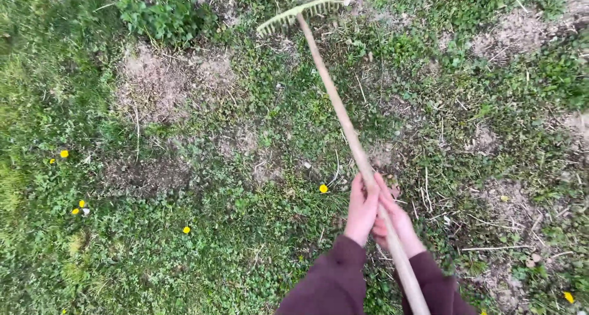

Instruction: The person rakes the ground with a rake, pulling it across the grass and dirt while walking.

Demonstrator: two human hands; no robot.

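Note:
I hold a rake with a long pale wooden handle [334, 100] that runs from the bottom of the view up to a light green toothed head [299, 12] resting on the ground at the top. My left hand [362, 207] wraps the handle from the left. Just below it, my right hand [396, 220] closes on the handle from the right. Both arms wear dark maroon sleeves [331, 281].
Patchy lawn with bare, dry soil patches [169, 82] and scattered dry stalks. Small yellow flowers [323, 188] dot the grass, mostly to the left. A clump of leafy weeds [162, 14] grows at top left.

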